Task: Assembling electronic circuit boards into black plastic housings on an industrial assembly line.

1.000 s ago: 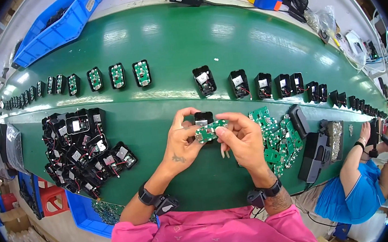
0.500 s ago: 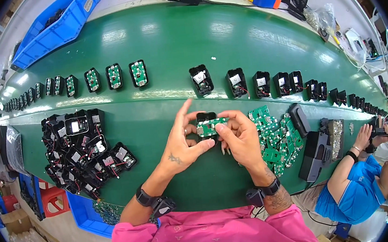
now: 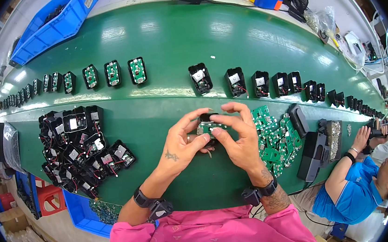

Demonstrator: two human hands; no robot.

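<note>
My left hand (image 3: 181, 144) closes around a small black plastic housing (image 3: 206, 117), thumb resting along its near side. A green circuit board (image 3: 205, 127) lies crosswise at the housing's opening. My right hand (image 3: 241, 139) pinches at the board's right end with its thumb, while its upper fingers arch over the housing. These fingers cover much of the board, so how deep it sits is hidden. To the right of my right hand spreads a heap of loose green circuit boards (image 3: 278, 143). Left of my hands is a pile of black housings (image 3: 73, 153) with wires inside.
Housings fitted with green boards (image 3: 137, 71) line the belt at left; housings without them (image 3: 200, 79) line it at right. A grey-black device (image 3: 313, 156) stands beside a tray of small metal parts (image 3: 334, 140). A co-worker in blue (image 3: 350, 194) sits at right. A blue bin (image 3: 50, 30) stands far left.
My right thumb has moved onto the board's middle, and my right fingers have shifted over the housing. The board is now more covered. My left hand's fingers have drawn closer to the housing.
</note>
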